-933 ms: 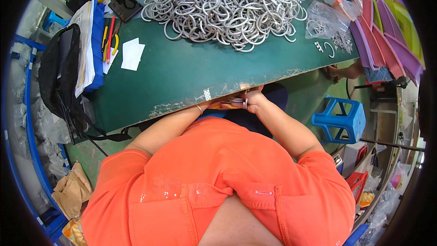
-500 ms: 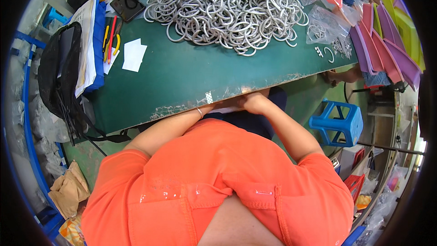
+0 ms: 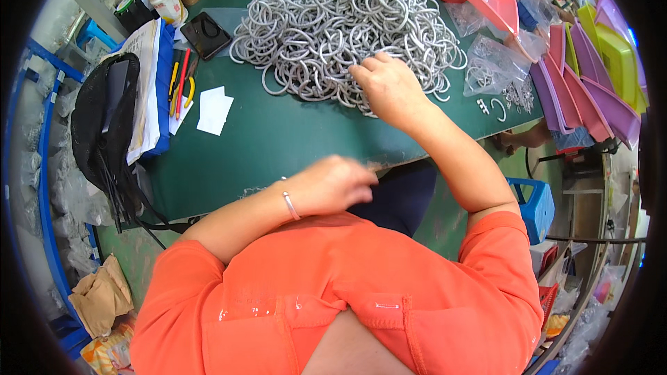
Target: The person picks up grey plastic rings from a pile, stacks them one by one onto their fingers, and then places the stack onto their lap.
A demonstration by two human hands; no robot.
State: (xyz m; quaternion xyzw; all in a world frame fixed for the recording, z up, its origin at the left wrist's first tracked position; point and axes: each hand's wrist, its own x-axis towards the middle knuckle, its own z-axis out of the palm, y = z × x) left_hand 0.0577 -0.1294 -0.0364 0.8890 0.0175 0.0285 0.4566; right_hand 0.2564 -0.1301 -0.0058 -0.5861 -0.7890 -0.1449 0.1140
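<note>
A big heap of silver-grey, C-shaped metal rings (image 3: 347, 28) covers the far middle of the green table (image 3: 264, 142). My right hand (image 3: 389, 90) is over the heap's near right edge, back upward and fingers curled down toward the rings. Its fingertips are hidden, so whatever they grip does not show. My left hand (image 3: 326, 184), with a thin bangle (image 3: 289, 205) on the wrist, hovers by the table's near edge in front of my chest. Its fingers point right and are smeared by motion; no object shows in them.
At the left stand a black bag (image 3: 104, 132), a blue tray of papers (image 3: 163, 76), pens and pliers (image 3: 189, 94), white paper slips (image 3: 214, 111) and a phone (image 3: 206, 35). Pink, purple and green trays (image 3: 583, 76) and plastic bags (image 3: 490, 62) crowd the right. A blue stool (image 3: 535, 212) stands below.
Both hands have come up from below the table edge. The right has reached forward to the heap of rings; the left has risen in front of my chest. The view has shifted slightly.
</note>
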